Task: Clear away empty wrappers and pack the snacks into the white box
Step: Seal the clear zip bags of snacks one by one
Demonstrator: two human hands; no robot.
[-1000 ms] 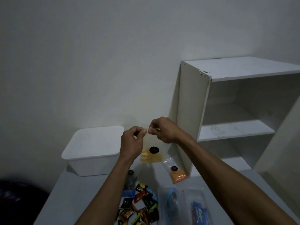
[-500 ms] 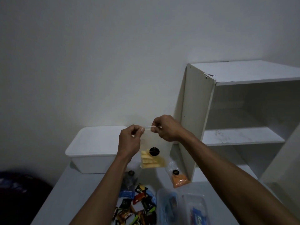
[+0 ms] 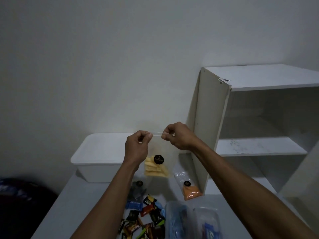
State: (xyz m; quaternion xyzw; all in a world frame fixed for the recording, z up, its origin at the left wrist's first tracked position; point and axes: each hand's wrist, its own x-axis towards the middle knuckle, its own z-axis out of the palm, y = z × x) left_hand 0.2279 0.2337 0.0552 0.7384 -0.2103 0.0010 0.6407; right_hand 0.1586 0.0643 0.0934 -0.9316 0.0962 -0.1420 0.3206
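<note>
A clear zip bag (image 3: 158,165) with pale yellow snack pieces and a round black sticker hangs in the air above the table. My left hand (image 3: 137,147) pinches the left end of its top strip. My right hand (image 3: 177,135) pinches the right end. Behind the bag stands the white box (image 3: 96,157) with its lid on. A second clear bag with orange snacks (image 3: 189,188) lies by the shelf's foot. Several small coloured snack packets (image 3: 145,219) lie in a heap near the front edge.
A white open shelf unit (image 3: 259,118) stands on the right of the grey table (image 3: 69,204). Two clear plastic trays (image 3: 191,221) with blue wrappers sit at the front. A dark bag (image 3: 22,200) lies off the table's left side.
My hands have drawn apart along the bag's top strip, so more of the strip shows between them. The bag still hangs in the same place.
</note>
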